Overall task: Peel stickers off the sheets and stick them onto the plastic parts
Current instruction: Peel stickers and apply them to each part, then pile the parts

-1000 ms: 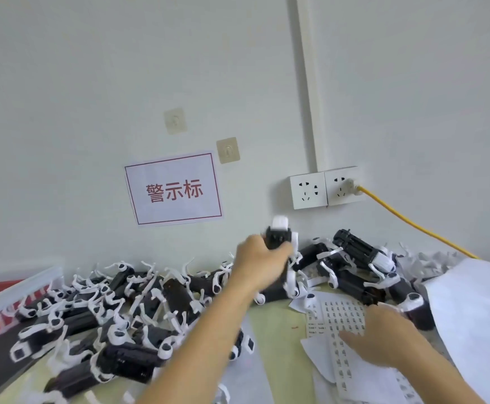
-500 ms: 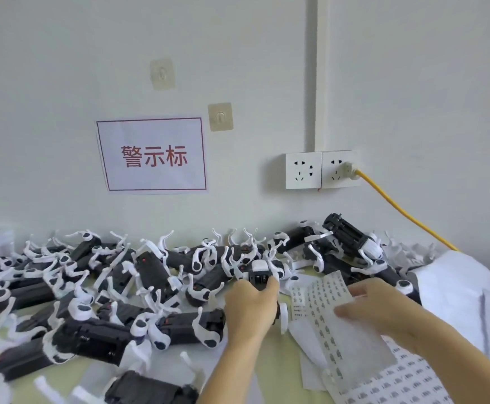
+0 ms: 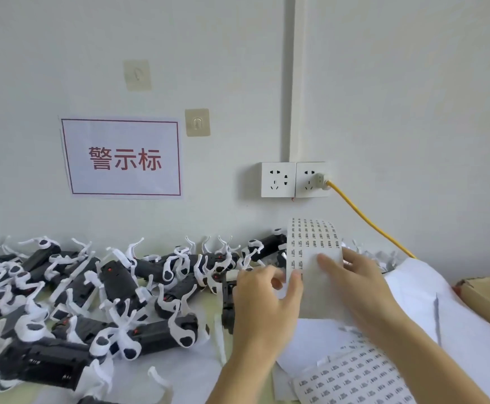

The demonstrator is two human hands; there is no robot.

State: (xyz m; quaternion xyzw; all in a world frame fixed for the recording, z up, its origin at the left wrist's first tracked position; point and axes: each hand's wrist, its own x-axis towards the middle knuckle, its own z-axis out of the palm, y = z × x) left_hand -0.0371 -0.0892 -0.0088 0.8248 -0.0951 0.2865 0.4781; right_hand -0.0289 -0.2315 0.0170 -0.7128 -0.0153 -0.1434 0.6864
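We hold the sticker sheet (image 3: 313,258) up, right hand (image 3: 357,287) pinching it. Our left hand (image 3: 262,304) grips a black plastic part (image 3: 228,301), thumb touching the sheet's edge. No sticker looks lifted yet; the pile of parts (image 3: 92,301) along the table's left side waits.

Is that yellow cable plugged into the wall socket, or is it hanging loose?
Plugged in. The yellow cable ends in a white plug seated in the right-hand socket; the left-hand socket beside it holds nothing.
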